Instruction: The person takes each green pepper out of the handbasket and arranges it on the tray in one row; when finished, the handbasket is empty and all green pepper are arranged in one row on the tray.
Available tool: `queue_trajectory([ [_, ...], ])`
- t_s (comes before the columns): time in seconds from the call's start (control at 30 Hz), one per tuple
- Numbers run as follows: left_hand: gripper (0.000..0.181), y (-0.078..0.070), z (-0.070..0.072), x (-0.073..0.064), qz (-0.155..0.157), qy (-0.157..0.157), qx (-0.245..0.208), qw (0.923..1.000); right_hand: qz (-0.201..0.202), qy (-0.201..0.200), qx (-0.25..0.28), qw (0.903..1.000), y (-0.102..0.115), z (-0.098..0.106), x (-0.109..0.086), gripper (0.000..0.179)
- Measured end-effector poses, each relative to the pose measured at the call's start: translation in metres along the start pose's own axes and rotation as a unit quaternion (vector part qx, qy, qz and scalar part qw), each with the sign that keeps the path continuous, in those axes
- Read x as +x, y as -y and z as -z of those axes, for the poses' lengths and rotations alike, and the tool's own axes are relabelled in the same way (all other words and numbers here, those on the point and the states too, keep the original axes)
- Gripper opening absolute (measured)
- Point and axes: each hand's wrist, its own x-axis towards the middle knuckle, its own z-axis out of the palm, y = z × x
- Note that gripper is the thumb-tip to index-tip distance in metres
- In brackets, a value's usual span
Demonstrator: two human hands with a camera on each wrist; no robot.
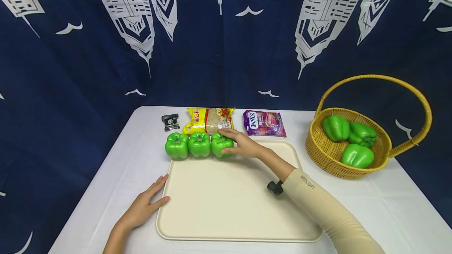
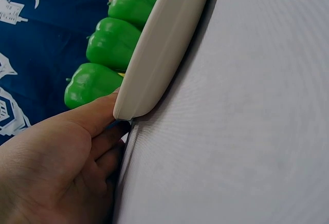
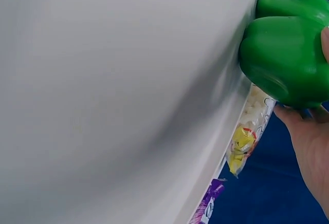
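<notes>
Three green bell peppers stand in a row along the far left edge of a cream tray (image 1: 233,199). My right hand (image 1: 243,145) holds the rightmost bell pepper (image 1: 219,144), thumb on the near side and fingers over the far side. Right beside it stands the middle bell pepper (image 1: 199,145), then the left bell pepper (image 1: 177,146). In the right wrist view the held pepper hides part of my fingers. My left hand (image 1: 141,206) rests at the tray's left edge with its fingers stretched out and thumb apart; the left wrist view shows it by the rim.
On the right, a yellow wicker basket (image 1: 319,164) with a tall handle holds three more green bell peppers (image 1: 357,156). Behind the tray lie a small black packet (image 1: 171,122), a yellow and clear food bag (image 1: 197,120) and a purple FOX'S candy bag (image 1: 265,123). A white cloth covers the table.
</notes>
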Motion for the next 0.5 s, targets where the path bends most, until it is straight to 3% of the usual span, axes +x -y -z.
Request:
queue_trajectory([
  [0.5, 0.065, -0.0020, 0.0002, -0.0008, 0.005, 0.000, -0.006, 1.0000, 0.011, -0.014, 0.011, 0.9998, -0.0003, -0.0012, 0.0002, 0.073],
])
